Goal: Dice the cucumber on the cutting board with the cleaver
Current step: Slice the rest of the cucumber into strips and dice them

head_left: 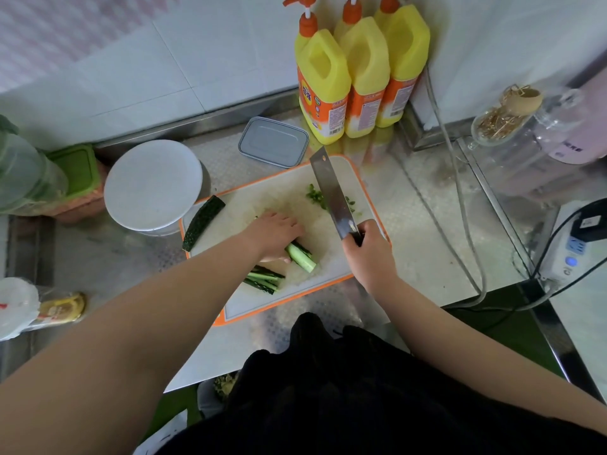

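A white cutting board (249, 303) with an orange rim lies on the steel counter. My left hand (274, 234) presses down on a bundle of cucumber strips (301, 257), whose cut ends stick out toward the right. More cucumber strips (264, 280) lie just below my wrist. A dark cucumber half (203, 222) rests at the board's left edge. A small pile of diced cucumber (316, 195) sits at the board's far right. My right hand (368, 251) grips the handle of the cleaver (330, 190), whose blade is lifted above the board beside the dice.
A white lidded bucket (152, 183) stands left of the board. A grey lidded box (273, 142) and three yellow bottles (354, 77) stand behind it. Green-lidded containers (77, 169) are far left. Glass jars (505, 126), cables and a power strip (571, 247) sit on the right.
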